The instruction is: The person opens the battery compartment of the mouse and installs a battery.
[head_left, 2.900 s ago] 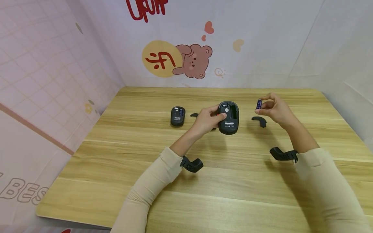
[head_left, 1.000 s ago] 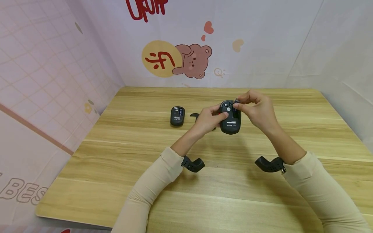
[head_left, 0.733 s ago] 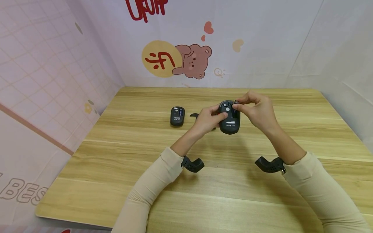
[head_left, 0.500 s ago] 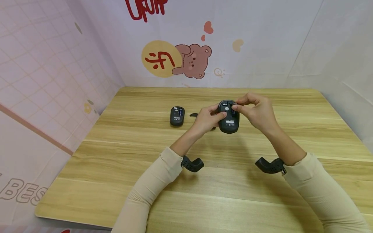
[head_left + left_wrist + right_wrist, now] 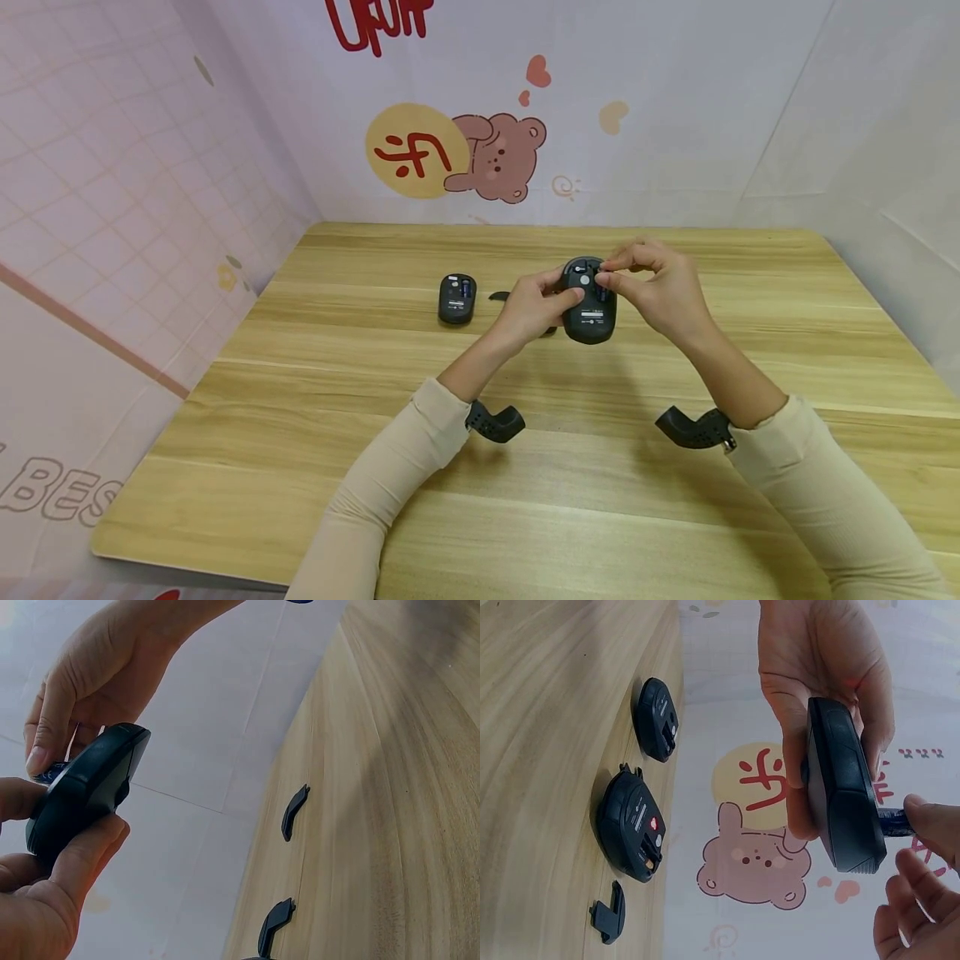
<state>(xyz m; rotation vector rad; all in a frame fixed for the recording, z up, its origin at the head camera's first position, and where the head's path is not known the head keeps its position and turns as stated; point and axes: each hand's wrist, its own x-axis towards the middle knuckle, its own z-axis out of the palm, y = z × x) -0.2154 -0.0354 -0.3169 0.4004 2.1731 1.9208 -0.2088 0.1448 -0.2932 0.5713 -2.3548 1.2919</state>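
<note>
My left hand (image 5: 532,308) grips a black computer mouse (image 5: 591,325) above the table, thumb on its underside, which faces the head camera. Its battery compartment shows along the right side. Between thumb and fingertips, my right hand (image 5: 660,287) pinches a small dark blue battery (image 5: 894,823) at that compartment. In the right wrist view the battery sticks out from the mouse's underside, one end at the mouse and the other between the fingers. The left wrist view shows the mouse edge-on, hiding most of the battery.
On the wooden table (image 5: 300,433), a second mouse (image 5: 457,300) lies underside up at the left, a battery inside. A third mouse (image 5: 628,829), mostly behind my left hand in the head view, lies near a loose cover (image 5: 609,915). Another cover (image 5: 296,812) lies farther along.
My right hand has carried the battery leftward from the table's right side to the mouse and lowered it toward the compartment. My left hand has kept its grip, almost still.
</note>
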